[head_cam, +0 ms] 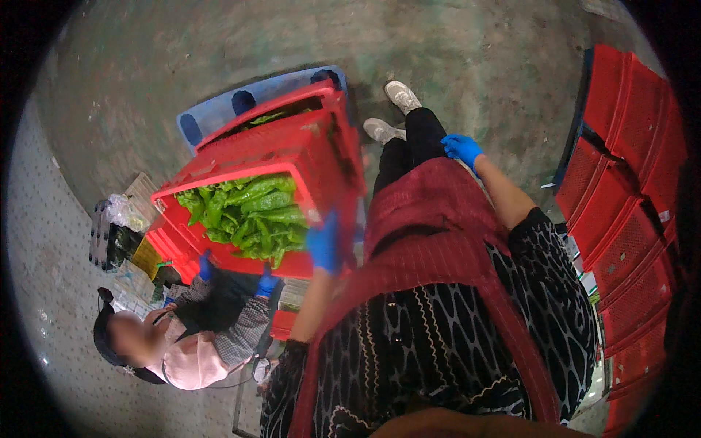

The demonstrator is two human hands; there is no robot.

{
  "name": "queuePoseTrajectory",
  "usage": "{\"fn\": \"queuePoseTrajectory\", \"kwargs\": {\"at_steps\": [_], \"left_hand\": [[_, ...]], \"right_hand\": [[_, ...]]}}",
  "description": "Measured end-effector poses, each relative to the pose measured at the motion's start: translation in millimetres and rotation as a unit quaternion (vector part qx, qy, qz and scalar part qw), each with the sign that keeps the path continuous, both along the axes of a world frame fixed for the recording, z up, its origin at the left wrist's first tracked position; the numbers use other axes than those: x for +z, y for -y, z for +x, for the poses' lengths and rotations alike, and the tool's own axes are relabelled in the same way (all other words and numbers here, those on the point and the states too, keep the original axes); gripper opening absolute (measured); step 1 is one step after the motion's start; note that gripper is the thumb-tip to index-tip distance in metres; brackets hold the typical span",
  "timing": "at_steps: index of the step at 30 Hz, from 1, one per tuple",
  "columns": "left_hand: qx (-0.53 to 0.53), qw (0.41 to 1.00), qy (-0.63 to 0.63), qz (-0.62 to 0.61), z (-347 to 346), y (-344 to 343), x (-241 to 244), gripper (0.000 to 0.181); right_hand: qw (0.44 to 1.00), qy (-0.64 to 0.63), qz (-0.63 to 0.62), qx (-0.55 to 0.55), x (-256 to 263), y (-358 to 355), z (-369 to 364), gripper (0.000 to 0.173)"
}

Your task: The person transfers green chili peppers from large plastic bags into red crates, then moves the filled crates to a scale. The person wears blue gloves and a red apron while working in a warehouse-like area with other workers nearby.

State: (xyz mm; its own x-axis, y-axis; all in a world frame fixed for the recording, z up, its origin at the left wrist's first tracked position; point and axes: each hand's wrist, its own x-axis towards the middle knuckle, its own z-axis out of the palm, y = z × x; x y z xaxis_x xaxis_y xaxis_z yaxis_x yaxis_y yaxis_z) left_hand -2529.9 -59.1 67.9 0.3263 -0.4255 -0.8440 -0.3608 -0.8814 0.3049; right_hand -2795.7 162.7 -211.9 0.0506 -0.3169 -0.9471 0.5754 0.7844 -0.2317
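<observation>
A red plastic crate (pixel 230 172) with long green peppers (pixel 254 216) in it stands tilted towards a co-worker at the left of the view. My left hand (pixel 324 243), in a blue glove and blurred, is at the crate's near right corner; whether its fingers grip the rim cannot be told. Below the crate's lower edge are the co-worker's blue-gloved hands (pixel 266 283). My right hand (pixel 461 150), also blue-gloved, hangs beside my dark trousers with its fingers partly curled, away from the crate, and nothing shows in it.
Under the tilted crate is another red crate (pixel 268 109) with some green peppers, above a blue plastic pallet (pixel 216 109). Stacked red crates (pixel 613 191) line the right side. A co-worker (pixel 191 350) stands at lower left, near a clear plastic bag (pixel 127 212) and a yellow container (pixel 147 258).
</observation>
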Motion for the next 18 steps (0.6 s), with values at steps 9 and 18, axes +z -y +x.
{"fn": "queuePoseTrajectory", "kwargs": {"at_steps": [9,18], "left_hand": [[-0.007,1.0,0.003,0.016,6,2,29,0.021],[-0.078,0.996,0.03,0.029,22,3,-4,0.016]], "right_hand": [[0.987,-0.098,0.048,0.114,-48,-57,-13,0.022],[0.996,-0.034,-0.03,0.075,-21,-19,44,0.027]]}}
